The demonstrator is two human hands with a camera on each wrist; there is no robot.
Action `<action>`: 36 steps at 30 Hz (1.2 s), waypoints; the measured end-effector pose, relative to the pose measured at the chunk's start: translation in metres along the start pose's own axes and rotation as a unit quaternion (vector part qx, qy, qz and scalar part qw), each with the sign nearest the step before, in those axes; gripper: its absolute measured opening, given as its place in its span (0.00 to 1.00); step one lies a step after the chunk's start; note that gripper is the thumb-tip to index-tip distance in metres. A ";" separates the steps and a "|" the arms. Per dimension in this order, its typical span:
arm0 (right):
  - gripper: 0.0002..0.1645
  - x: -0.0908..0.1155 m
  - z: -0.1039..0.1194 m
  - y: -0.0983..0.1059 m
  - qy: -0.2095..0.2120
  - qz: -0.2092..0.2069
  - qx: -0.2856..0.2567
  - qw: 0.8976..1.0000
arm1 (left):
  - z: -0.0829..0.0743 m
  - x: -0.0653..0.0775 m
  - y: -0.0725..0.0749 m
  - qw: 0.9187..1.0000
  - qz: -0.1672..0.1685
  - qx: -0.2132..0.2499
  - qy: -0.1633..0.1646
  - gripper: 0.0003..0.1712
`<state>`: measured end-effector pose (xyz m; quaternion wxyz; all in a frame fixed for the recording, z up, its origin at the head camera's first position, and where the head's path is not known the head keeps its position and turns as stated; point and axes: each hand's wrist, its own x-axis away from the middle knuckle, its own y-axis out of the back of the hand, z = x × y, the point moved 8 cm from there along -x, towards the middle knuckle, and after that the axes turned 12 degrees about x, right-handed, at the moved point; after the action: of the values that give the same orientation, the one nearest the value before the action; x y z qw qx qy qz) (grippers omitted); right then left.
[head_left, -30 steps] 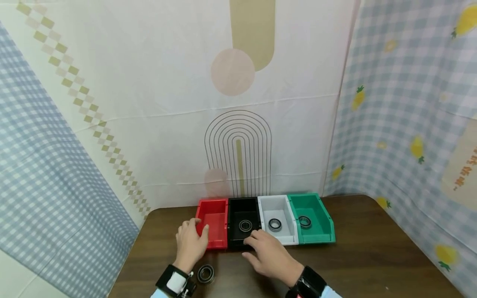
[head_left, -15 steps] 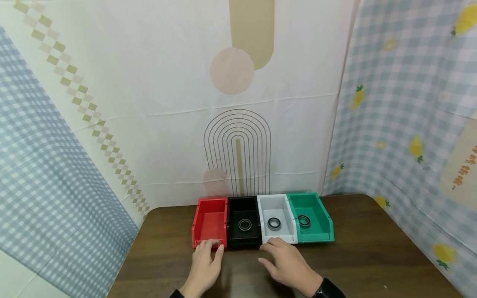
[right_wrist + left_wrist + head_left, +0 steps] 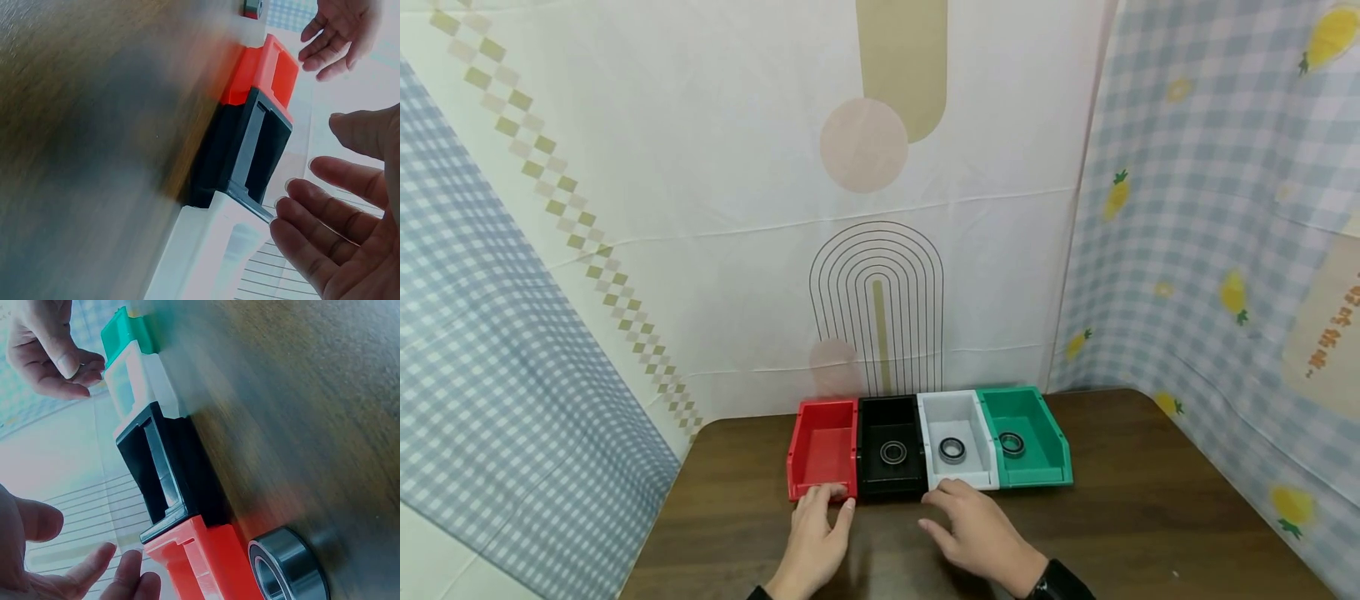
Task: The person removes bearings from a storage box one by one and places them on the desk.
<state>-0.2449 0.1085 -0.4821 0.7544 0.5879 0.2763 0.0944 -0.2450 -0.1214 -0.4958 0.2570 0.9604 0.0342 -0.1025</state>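
Both hands hold nothing. My left hand [image 3: 816, 533] is over the front edge of the red bin [image 3: 823, 450], fingers loosely extended; in the left wrist view its fingertips look apart from the bin. On the table before that bin stands a metal ball bearing [image 3: 290, 569], hidden in the head view. My right hand [image 3: 981, 533] hovers in front of the white bin [image 3: 973, 421], fingers relaxed and thumb apart. One bearing [image 3: 892, 452] lies in the black bin [image 3: 887, 417], another bearing [image 3: 952, 450] in the white bin, and a third bearing [image 3: 1011, 443] in the green bin [image 3: 1033, 417].
The four-sided bins stand side by side in one row at the back of the brown wooden table [image 3: 1120, 517]. A white patterned cloth [image 3: 737, 250] hangs behind them. Checked cloths hang at the left [image 3: 512, 375] and right [image 3: 1187, 250].
My left hand has moved from the red bin's left side to its front edge, covering the loose bearing in the head view. My right hand has moved right, away from the black bin.
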 end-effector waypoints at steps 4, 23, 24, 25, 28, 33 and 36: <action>0.13 0.000 0.002 -0.001 0.000 -0.009 0.001 1.000 | 0.002 -0.001 -0.003 1.000 0.009 0.008 0.014 0.13; 0.12 0.003 0.004 0.003 -0.002 -0.030 -0.001 1.000 | -0.010 -0.025 -0.017 1.000 -0.016 -0.009 -0.012 0.13; 0.12 0.003 0.004 0.003 -0.002 -0.030 -0.002 1.000 | -0.011 -0.027 -0.017 1.000 -0.018 -0.016 -0.015 0.14; 0.12 0.004 0.004 0.003 -0.002 -0.030 -0.002 1.000 | -0.012 -0.030 -0.018 0.999 -0.020 -0.026 -0.018 0.15; 0.11 0.004 0.003 0.002 -0.004 -0.028 -0.004 1.000 | -0.015 -0.040 -0.019 0.997 -0.038 -0.061 -0.040 0.17; 0.11 0.007 0.001 0.005 -0.007 -0.034 0.002 0.999 | -0.019 -0.056 -0.022 0.991 -0.062 -0.100 -0.070 0.20; 0.11 0.008 -0.001 0.006 -0.008 -0.038 0.009 0.999 | -0.019 -0.066 -0.026 0.988 -0.062 -0.120 -0.069 0.22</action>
<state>-0.2375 0.1149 -0.4789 0.7541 0.5848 0.2931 0.0584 -0.3096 -0.0904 -0.4783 0.3649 0.9094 0.0883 -0.1791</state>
